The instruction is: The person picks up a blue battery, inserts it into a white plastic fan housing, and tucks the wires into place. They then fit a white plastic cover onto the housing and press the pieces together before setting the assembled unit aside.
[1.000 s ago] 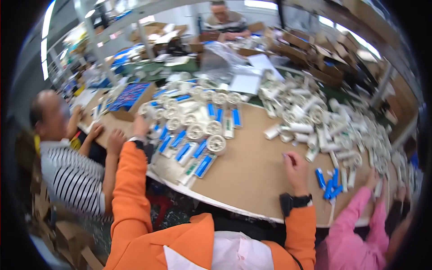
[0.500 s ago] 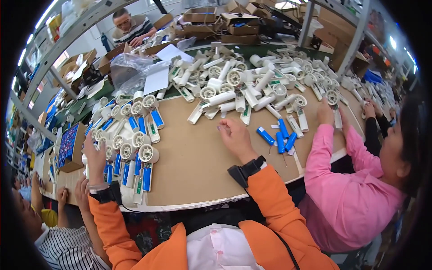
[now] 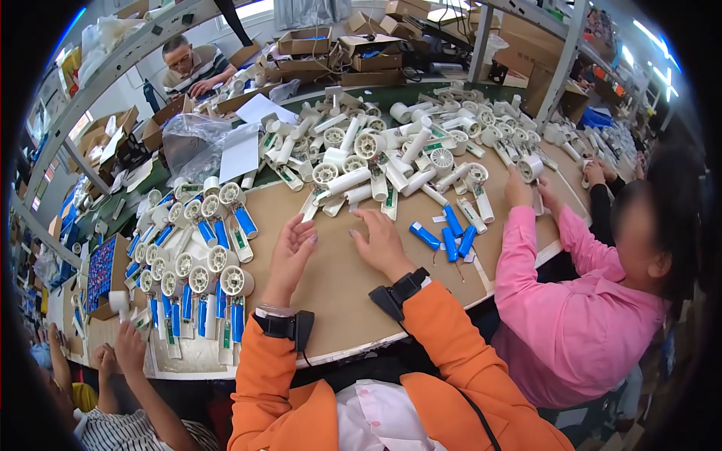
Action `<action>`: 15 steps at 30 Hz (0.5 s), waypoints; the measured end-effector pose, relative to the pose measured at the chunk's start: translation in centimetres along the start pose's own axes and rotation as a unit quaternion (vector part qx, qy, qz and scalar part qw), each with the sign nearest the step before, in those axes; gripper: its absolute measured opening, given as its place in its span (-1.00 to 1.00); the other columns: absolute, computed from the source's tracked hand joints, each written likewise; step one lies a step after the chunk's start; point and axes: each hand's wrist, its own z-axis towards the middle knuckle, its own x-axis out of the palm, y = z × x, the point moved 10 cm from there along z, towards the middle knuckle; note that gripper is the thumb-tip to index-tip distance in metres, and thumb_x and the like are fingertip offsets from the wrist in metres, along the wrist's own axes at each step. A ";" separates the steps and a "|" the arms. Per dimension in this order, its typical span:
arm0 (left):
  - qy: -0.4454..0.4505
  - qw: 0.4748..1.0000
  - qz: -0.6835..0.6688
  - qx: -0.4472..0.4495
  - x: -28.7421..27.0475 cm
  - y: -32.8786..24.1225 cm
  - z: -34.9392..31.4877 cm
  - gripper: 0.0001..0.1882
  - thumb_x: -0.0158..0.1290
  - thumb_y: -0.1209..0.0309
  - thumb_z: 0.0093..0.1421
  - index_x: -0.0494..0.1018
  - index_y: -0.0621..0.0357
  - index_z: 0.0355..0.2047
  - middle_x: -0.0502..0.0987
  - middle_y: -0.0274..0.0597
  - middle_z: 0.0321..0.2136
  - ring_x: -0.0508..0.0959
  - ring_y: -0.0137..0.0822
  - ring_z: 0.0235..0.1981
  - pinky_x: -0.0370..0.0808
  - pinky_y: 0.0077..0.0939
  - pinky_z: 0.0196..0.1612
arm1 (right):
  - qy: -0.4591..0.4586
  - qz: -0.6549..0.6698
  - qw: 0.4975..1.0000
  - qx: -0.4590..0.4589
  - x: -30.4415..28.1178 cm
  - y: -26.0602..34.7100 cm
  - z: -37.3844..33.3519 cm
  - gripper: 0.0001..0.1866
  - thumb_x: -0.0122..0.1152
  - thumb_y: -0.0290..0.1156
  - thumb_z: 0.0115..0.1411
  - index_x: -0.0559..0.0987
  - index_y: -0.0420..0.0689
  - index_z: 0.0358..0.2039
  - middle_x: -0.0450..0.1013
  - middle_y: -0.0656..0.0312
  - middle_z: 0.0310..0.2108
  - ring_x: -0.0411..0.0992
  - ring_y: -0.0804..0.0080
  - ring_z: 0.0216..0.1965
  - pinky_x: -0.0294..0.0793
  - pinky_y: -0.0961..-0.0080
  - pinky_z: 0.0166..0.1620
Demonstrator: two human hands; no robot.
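Over brown board (image 3: 350, 308), my left hand (image 3: 292, 252) and right hand (image 3: 381, 242) hung empty, unclenched. Blue-fitted units (image 3: 201, 316), nine o'clock, looked done; white housings (image 3: 347, 181), one o'clock, and loose blue cylinders (image 3: 450, 244), three o'clock, seemed pending.

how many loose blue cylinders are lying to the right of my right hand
4: one loose blue cylinder leftmost, another at the back, one in front, one beside it, rightmost; more could be hidden.

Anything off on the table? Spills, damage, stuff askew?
Nothing looks plainly spilled or damaged. Untidy spots: loose blue cylindrical cells lie at mixed angles right of the right hand, and white fan housings farther back are heaped in a jumble, unlike the neater rows of fan housings with blue cells at left.
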 end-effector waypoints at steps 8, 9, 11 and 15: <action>-0.071 0.994 -0.066 0.047 -2.9 1.0 0.5 -0.48 0.05 0.56 0.26 0.19 0.24 0.22 0.50 -0.20 -0.09 0.50 -0.52 -0.21 0.47 -0.66 -0.12 | -0.010 -0.116 0.987 -0.113 -0.3 4.9 3.9 -0.46 0.31 -0.44 0.03 0.41 -0.11 0.07 0.38 0.05 0.04 0.31 0.03 0.10 0.29 0.19 0.17; -0.080 0.994 -0.056 0.049 -3.0 1.1 0.4 -0.49 0.05 0.56 0.26 0.20 0.24 0.21 0.50 -0.20 -0.10 0.50 -0.53 -0.23 0.47 -0.67 -0.15 | -0.004 -0.122 0.985 -0.119 0.1 5.2 5.4 -0.46 0.31 -0.44 0.03 0.41 -0.11 0.07 0.38 0.05 0.04 0.31 0.03 0.10 0.29 0.19 0.17; -0.088 0.993 -0.052 0.050 -3.2 1.4 0.3 -0.50 0.04 0.56 0.26 0.21 0.25 0.20 0.51 -0.21 -0.11 0.49 -0.53 -0.25 0.47 -0.68 -0.17 | 0.048 -0.255 0.947 -0.189 2.6 5.8 7.9 -0.39 0.28 -0.48 -0.03 0.40 -0.07 0.10 0.34 0.04 0.07 0.26 0.01 0.15 0.26 0.19 0.19; -0.092 0.995 -0.001 0.045 -3.3 1.8 0.3 -0.50 0.04 0.54 0.27 0.21 0.23 0.20 0.50 -0.22 -0.10 0.51 -0.53 -0.21 0.49 -0.66 -0.12 | 0.133 -0.335 0.920 -0.156 6.3 3.0 9.7 -0.52 0.23 -0.45 -0.03 0.47 -0.01 -0.01 0.39 0.05 0.01 0.31 0.08 0.11 0.23 0.09 0.17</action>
